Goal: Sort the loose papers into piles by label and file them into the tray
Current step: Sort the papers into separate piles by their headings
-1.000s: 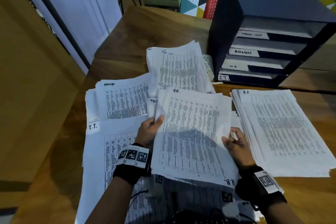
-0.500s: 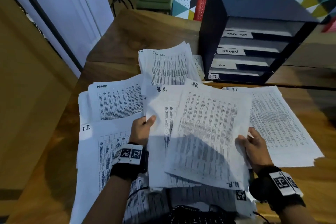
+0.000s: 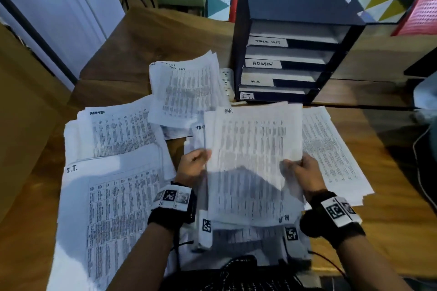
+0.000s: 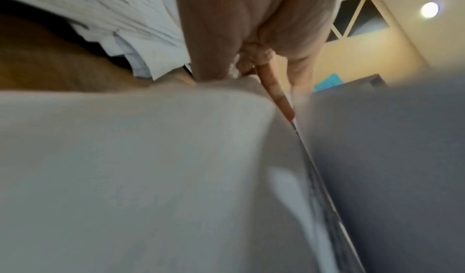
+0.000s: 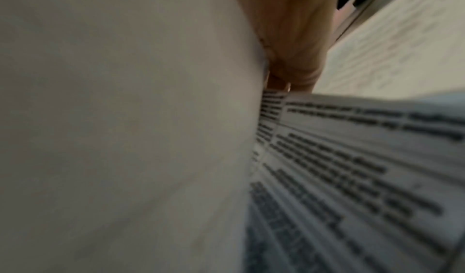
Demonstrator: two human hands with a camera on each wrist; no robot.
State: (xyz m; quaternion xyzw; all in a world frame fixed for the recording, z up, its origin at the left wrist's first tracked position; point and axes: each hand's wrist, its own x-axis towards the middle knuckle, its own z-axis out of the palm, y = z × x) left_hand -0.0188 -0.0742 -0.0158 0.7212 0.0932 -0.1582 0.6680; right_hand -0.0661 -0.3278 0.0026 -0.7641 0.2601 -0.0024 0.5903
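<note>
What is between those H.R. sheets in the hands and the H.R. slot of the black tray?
Nothing visible blocks it. Both hands, left hand and right hand, hold the H.R. sheets raised just before the tray; its H.R. slot opens toward them.

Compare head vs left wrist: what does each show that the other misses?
Head only: the tray with shelf labels TASK LIST, ADMIN, H.R, I.T.; the sorted piles on the table, including the I.T. pile and the ADMIN pile; the right hand on the right edge of the held H.R. sheets.

Left wrist only: the underside of the grip, blurred, and a ceiling light.

Both: the left hand pinching the sheets' left edge, and paper stacked on the wood.
</note>
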